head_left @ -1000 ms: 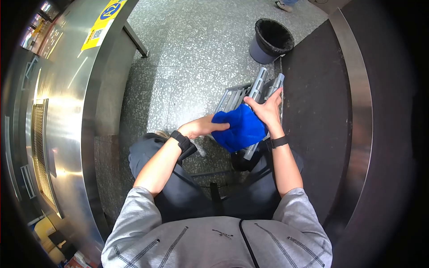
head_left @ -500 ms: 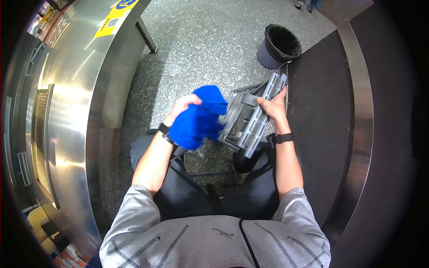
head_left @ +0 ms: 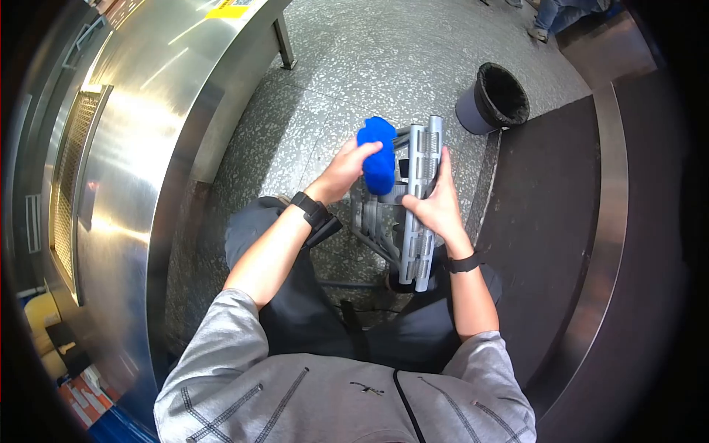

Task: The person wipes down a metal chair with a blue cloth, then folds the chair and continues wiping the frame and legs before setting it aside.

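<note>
A bunched blue cloth (head_left: 379,166) is gripped in my left hand (head_left: 347,168), its thumb laid over the front. The cloth is up against the left side of a grey slatted frame (head_left: 415,255), which has two long parallel bars and thinner grey struts behind. My right hand (head_left: 437,205) grips the bars from the right, thumb across the front and fingers along the far edge. The frame stands nearly upright between my knees; its lower end is near my shoe. Its exact kind I cannot make out.
A stainless steel counter (head_left: 177,96) runs along the left. To the right is a dark panel (head_left: 546,214) with a metal edge (head_left: 614,192). A lined waste bin (head_left: 491,103) stands on the speckled floor (head_left: 354,59). At the top right, a person's leg and shoe (head_left: 540,32) show.
The blue cloth, spread and hanging before, is now bunched smaller and has moved right to the frame. The frame has turned more upright. My view has shifted, too.
</note>
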Available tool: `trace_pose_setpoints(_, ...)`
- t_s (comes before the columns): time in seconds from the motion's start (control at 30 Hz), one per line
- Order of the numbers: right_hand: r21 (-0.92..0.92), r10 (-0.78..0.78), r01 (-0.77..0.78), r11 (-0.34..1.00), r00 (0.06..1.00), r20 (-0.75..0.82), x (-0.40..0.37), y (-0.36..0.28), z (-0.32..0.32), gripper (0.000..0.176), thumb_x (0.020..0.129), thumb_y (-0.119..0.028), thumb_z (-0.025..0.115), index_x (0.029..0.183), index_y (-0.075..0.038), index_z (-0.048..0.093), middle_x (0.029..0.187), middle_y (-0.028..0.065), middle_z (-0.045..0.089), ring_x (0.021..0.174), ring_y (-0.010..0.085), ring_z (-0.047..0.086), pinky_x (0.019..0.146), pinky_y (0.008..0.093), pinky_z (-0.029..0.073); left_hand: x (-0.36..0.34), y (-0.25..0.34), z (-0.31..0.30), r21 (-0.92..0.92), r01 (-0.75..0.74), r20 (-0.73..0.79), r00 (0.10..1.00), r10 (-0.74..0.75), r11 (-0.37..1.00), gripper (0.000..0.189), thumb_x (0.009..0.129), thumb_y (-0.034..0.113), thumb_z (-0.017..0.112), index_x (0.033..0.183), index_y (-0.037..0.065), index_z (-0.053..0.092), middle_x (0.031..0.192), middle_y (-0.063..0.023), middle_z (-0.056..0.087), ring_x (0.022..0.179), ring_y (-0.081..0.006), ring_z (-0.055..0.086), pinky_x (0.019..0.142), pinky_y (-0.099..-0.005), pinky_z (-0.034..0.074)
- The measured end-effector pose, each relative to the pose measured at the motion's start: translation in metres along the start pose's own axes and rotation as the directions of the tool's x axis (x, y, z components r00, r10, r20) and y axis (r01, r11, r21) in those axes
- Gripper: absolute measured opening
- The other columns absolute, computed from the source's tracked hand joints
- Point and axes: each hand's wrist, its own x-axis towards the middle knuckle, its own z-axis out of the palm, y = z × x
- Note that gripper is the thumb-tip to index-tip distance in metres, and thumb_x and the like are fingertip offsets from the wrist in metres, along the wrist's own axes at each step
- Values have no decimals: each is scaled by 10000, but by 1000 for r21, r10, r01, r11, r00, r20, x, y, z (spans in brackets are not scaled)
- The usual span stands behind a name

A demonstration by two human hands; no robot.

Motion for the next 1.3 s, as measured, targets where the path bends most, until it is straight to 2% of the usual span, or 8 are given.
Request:
trace_pose_setpoints(0.03,25,20,-21,999,999,37,-1,-11,1,1170,606,-140,768,1521,86,74,1467,332,328,1383,422,362,1133,411,344,-3,0,7,57,-15,-10,1000,16,998,312,1008,213,535,1270,46,563,1129,-37,653,1008,-120,625,904,-300,502)
trace_pose_setpoints(0.17,-22,-86,88,996,991,101,0,-20,13,1144,662,-152,721,1527,76,9,1375,314,388,1261,452,471,1041,430,431,-8,0,27,43,-120,-97,988,123,992,369,1041,296,491,1303,41,542,1174,-19,635,1026,-99,604,914,-284,483)
trace_pose_setpoints(0.33,-11,-118,124,992,967,226,-5,-28,20,1135,736,-170,718,1526,46,-68,1484,350,245,1295,513,432,1005,457,461,2,-1,14,-33,-161,-287,947,145,986,488,1074,392,366,1304,2,547,1242,-69,630,1071,-124,605,958,-315,476)
trace_pose_setpoints(0.43,22,-152,152,988,958,245,-8,-27,19,1130,765,-175,721,1522,44,-88,1504,355,203,1294,539,417,1008,466,458,3,-2,7,165,-81,-296,947,128,983,370,1030,312,521,1233,19,621,1089,-41,686,922,-87,631,835,-263,504)
trace_pose_setpoints(0.63,11,-207,210,978,950,232,-11,-22,23,1148,759,-173,735,1518,55,-96,1507,354,196,1332,521,381,1035,452,439,6,1,19,297,-135,-379,892,246,945,201,907,246,726,908,61,650,845,18,650,748,-45,585,686,-229,487)
trace_pose_setpoints(0.93,82,-115,100,992,973,200,5,0,15,1163,742,-160,745,1518,60,-93,1497,337,223,1335,483,400,1029,437,448,-19,-20,19,349,144,-108,988,-113,926,232,967,217,651,1099,27,674,965,-6,688,842,-55,624,741,-237,518)
trace_pose_setpoints(1.1,78,-186,173,982,964,191,0,-3,17,1165,762,-162,752,1521,48,-106,1497,338,217,1371,480,344,1075,428,405,0,-27,18,281,-105,-234,956,174,954,269,978,258,641,1112,26,659,961,-4,684,845,-51,620,737,-230,514)
trace_pose_setpoints(1.3,119,-187,159,980,939,288,-8,-20,19,1161,769,-154,743,1526,28,-118,1509,334,203,1384,493,318,1092,451,386,5,-5,13,308,-38,-386,908,161,951,283,941,326,692,998,53,651,887,3,665,759,-56,602,678,-230,500)
